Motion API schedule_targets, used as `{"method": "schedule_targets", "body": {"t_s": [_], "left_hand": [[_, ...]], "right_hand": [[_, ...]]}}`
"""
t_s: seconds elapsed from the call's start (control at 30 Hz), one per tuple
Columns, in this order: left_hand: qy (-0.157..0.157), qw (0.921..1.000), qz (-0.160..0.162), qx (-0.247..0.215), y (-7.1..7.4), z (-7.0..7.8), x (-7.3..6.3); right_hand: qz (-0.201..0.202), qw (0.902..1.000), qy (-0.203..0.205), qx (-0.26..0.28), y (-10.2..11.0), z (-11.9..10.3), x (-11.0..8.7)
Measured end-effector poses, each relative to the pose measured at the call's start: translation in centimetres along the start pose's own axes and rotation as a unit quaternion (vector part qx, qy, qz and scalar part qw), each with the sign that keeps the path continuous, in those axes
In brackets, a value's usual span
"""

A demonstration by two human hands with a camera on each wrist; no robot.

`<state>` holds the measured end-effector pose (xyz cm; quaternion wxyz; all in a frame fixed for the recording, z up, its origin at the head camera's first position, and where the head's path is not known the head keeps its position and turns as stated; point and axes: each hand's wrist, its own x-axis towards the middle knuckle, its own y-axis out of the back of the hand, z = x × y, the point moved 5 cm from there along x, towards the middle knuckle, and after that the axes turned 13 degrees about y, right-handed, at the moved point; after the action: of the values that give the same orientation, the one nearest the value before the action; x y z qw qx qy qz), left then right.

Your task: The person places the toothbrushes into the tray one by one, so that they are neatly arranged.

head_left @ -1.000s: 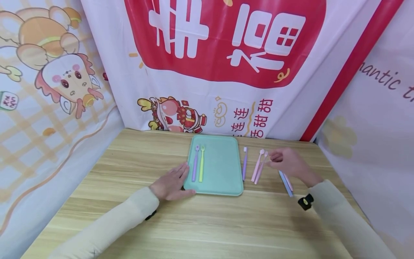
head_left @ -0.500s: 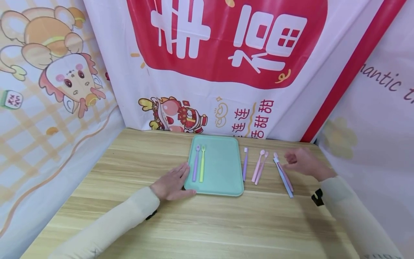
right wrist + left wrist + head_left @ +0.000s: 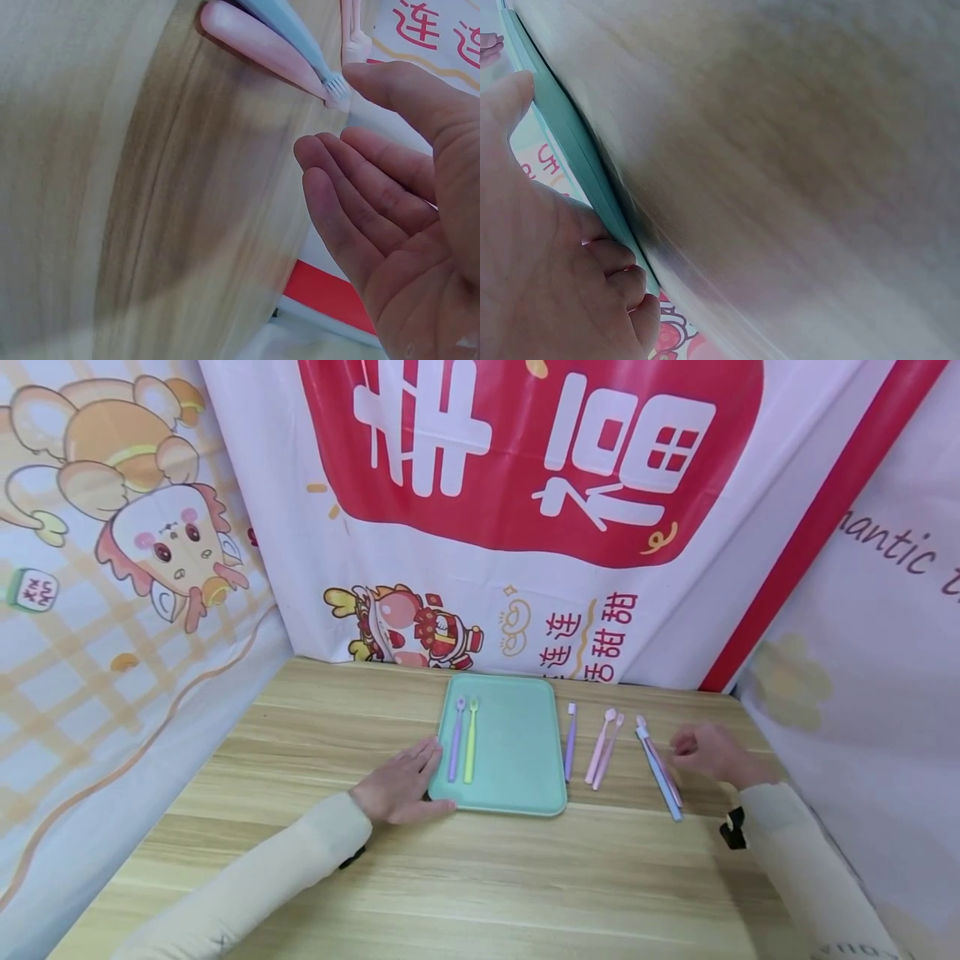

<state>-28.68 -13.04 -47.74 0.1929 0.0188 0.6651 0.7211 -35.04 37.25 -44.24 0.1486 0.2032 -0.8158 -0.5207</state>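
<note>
The left hand lies outstretched against the green tray; the right hand, loosely curled and empty, is near a blue toothbrush, cut off in the wrist view, apparently overlying a pink toothbrush on the desk.

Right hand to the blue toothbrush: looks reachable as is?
Probably yes: the right hand is empty and close, and nothing appears to cover the blue toothbrush, though the pink toothbrush right alongside may crowd the fingers.

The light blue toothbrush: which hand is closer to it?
Right. The right hand is just right of the light blue toothbrush; the left hand is well left of it, at the left edge of the green tray.
</note>
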Motion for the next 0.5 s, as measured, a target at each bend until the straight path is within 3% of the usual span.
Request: {"method": "schedule_targets", "body": {"t_s": [0.5], "left_hand": [[0.002, 1.0000, -0.003, 0.004, 0.1, 0.0, 0.0]], "right_hand": [[-0.009, 0.9982, -0.057, 0.017, -1.9, 1.1, 0.1]]}}
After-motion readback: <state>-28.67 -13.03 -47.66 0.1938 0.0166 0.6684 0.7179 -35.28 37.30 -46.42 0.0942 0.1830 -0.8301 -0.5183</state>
